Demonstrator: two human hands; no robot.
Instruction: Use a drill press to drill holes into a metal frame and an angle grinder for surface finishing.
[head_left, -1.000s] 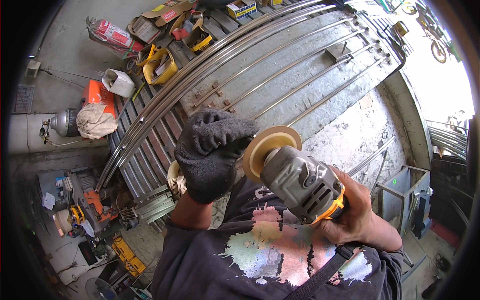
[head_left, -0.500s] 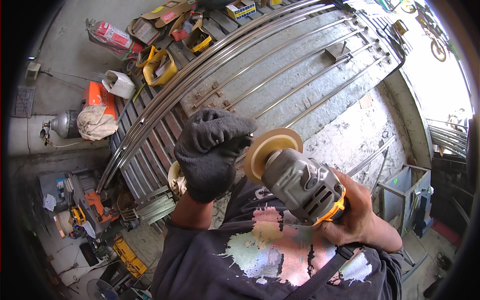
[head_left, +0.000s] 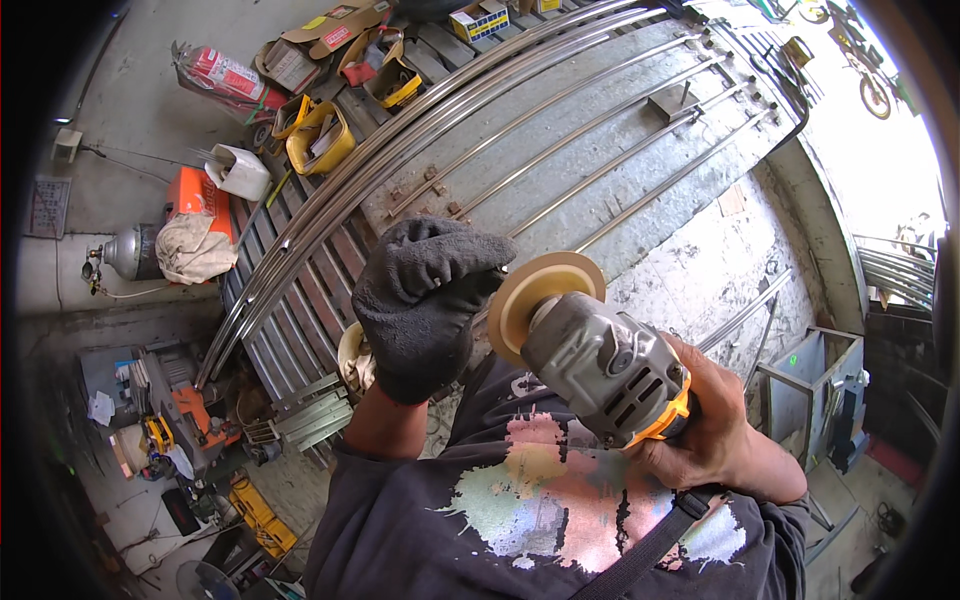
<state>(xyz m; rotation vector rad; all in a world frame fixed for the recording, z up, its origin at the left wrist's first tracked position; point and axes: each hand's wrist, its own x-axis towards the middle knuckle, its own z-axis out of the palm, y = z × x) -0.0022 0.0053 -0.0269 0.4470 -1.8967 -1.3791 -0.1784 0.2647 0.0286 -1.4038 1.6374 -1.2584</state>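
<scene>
My right hand (head_left: 712, 425), bare, is wrapped round the body of an angle grinder (head_left: 600, 365) with a grey metal head and a yellow and black housing. Its tan round disc (head_left: 540, 300) faces up and to the left. Just left of the disc is my left hand (head_left: 420, 305) in a dark grey work glove, fingers curled and thumb pressed against them. A tiny bright tip shows at the fingertips beside the disc's edge; what the glove grips is mostly hidden. I cannot tell whether that piece touches the disc.
Ahead stands a metal workbench (head_left: 620, 125) with long thin rods (head_left: 600, 150) laid across it. A bundle of shiny tubes (head_left: 330, 200) runs along its left side. Yellow bins (head_left: 322, 140) and a red fire extinguisher (head_left: 225, 75) stand at far left. A metal frame stand (head_left: 810, 375) is at right.
Almost nothing differs. The grinder and both hands keep nearly the same place, with only a slight shift of the view.
</scene>
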